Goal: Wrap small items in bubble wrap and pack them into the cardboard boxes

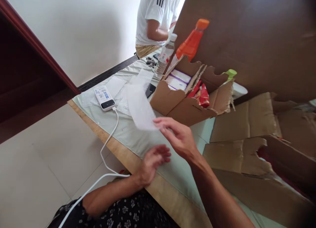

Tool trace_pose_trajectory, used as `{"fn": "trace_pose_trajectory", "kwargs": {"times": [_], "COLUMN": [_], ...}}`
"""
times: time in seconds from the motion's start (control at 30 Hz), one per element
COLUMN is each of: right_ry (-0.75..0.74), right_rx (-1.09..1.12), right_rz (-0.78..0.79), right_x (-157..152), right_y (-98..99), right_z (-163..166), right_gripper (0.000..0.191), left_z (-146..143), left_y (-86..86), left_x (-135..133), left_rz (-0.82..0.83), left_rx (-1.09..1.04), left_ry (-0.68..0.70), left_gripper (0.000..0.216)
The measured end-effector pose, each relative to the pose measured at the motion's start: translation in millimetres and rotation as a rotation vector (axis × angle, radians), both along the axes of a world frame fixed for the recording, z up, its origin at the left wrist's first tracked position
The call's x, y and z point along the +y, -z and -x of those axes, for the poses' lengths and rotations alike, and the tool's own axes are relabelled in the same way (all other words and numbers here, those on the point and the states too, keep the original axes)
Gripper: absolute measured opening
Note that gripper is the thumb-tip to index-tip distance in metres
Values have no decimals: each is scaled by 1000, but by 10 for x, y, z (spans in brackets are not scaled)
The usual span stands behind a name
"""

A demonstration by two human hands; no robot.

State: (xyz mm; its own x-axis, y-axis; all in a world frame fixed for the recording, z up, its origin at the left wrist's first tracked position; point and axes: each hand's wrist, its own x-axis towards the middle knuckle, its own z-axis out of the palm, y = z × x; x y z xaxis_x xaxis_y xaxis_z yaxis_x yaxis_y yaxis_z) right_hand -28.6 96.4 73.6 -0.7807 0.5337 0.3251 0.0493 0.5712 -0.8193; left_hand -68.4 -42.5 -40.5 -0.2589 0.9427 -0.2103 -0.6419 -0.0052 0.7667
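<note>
Right hand [179,137] is out over the bench [89,118], arm coming up from the lower right, wrist bent a bit left. Thumb and fingers pinch the near corner of a thin white sheet [140,111]; grip is narrow, only that edge is held. The sheet slants away over the bench, far end above some clear wrap [122,104]. Can't tell if that end touches the wrap.

Left hand [153,163] is lower, by the bench edge, forearm coming in from the lower left. Fingers half curled and loosely spread, pointing right toward the other wrist, nothing visible in the grip. Motion blur on it; can't tell whether it touches the bench top.

Left of the sheet a white power bank [105,98] lies on the wrap, cable [110,139] plugged into its near end and dropping over the edge; the cable's lower run goes out of frame. A dark phone [150,90] is partly hidden by the sheet and a cardboard box [172,104]. Red packet [203,95] inside the box shows only in part. Orange bottle [190,45] behind is blurred, base hidden. The co-worker in a white shirt [153,20] is cut off at the top.
</note>
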Motion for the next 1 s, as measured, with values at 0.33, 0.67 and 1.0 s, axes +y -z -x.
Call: {"fn": "trace_pose_trajectory", "kwargs": {"times": [0.33, 0.67, 1.0], "right_ry": [24, 330, 632], "right_rx": [-137, -12, -42], "right_rz": [95, 296, 424], "right_x": [-1310, -1782, -1306], "right_y": [120, 468, 719], "right_z": [-2144, -2325, -2025], "right_gripper": [34, 20, 21], "left_z": [277, -183, 129], "left_y": [-204, -242, -451], "left_x": [-86, 401, -440], "left_rz": [212, 112, -68], "left_rx": [-82, 575, 969], "left_ry": [-86, 176, 496], "left_gripper": [58, 89, 72]}}
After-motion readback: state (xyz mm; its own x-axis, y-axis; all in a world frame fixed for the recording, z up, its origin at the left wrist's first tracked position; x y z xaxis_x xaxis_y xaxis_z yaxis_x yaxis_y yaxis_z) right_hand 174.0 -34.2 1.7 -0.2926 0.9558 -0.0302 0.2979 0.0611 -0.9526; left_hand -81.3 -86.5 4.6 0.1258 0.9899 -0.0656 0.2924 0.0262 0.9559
